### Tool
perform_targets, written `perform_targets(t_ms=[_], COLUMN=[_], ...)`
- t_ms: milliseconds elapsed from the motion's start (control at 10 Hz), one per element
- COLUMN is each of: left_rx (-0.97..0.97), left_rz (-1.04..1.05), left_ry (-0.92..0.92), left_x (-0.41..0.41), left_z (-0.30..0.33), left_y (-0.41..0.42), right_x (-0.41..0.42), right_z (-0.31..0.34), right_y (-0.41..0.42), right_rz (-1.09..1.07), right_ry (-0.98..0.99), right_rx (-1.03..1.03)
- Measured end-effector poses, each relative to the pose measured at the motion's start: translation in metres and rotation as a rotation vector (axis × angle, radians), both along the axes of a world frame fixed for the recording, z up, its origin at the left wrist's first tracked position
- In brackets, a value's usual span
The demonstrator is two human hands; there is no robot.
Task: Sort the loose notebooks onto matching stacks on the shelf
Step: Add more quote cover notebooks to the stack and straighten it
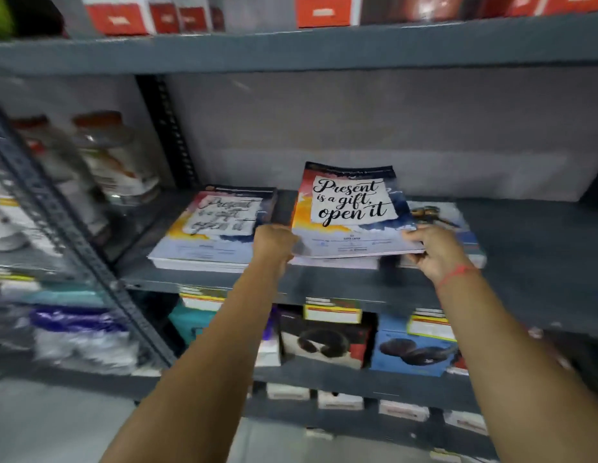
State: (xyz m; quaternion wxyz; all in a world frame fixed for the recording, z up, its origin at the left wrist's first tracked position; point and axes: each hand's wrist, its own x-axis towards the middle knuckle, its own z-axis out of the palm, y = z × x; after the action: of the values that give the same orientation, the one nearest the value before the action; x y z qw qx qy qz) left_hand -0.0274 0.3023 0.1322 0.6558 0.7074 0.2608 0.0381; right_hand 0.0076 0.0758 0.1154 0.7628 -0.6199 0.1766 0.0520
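Nearest the viewer, two bare forearms reach up to the grey metal shelf (511, 228); a red thread circles the right wrist. The left hand (274, 243) pinches the lower left corner of a thin, glossy notebook (349, 208), and the right hand (431, 248) clamps its lower right corner, thumb on the cover. The notebook, lettered "Present is a gift, open it", is lifted and tilted toward the viewer above the shelf's middle. Under it lies what appears to be another thin book, whose cover cannot be read. To its left rests the matching stack (217, 228), flat, soft-covered, its page edges white. Behind the right hand a differently printed stack (458, 228) lies flat. The likely fault is a mis-sort: set straight down, the notebook would not land on its match. Held only at the corners, the limp cover may also sag or slide, and its far edge could nudge the neighbouring stacks askew. Farthest back, blurred jars (113, 155) stand beyond the perforated upright.
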Motion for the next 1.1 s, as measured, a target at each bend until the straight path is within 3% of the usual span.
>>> perform_targets(t_ms=[100,200,300,400,500,600,700,1100], left_rx=[-0.091,0.092,0.126,0.721,0.87,0.645,0.016,0.024], left_rz=[0.177,0.149,0.177,0.009,-0.065,0.016,0.211,0.277], left_ry=[-0.028,-0.009,0.037,0.163,0.211,0.094,0.007,0.035], left_x=[-0.003,-0.008,-0.004,-0.01,-0.007,-0.006,0.002,0.02], left_z=[-0.006,-0.01,-0.009,-0.018,-0.032,-0.049,-0.048,-0.057], left_y=[0.08,0.142,0.183,0.215,0.235,0.245,0.25,0.251], right_x=[0.006,0.002,-0.002,0.0,0.005,0.011,0.016,0.024], right_z=[0.0,0.002,-0.002,-0.011,-0.019,-0.029,-0.037,-0.05], right_y=[0.084,0.153,0.199,0.235,0.257,0.27,0.277,0.276], right_rz=[0.016,0.033,0.041,0.053,0.062,0.017,-0.008,-0.04], right_ry=[-0.017,0.005,0.015,0.054,0.076,0.041,-0.011,-0.079], right_rx=[0.019,-0.032,-0.059,-0.031,-0.032,-0.129,-0.192,-0.344])
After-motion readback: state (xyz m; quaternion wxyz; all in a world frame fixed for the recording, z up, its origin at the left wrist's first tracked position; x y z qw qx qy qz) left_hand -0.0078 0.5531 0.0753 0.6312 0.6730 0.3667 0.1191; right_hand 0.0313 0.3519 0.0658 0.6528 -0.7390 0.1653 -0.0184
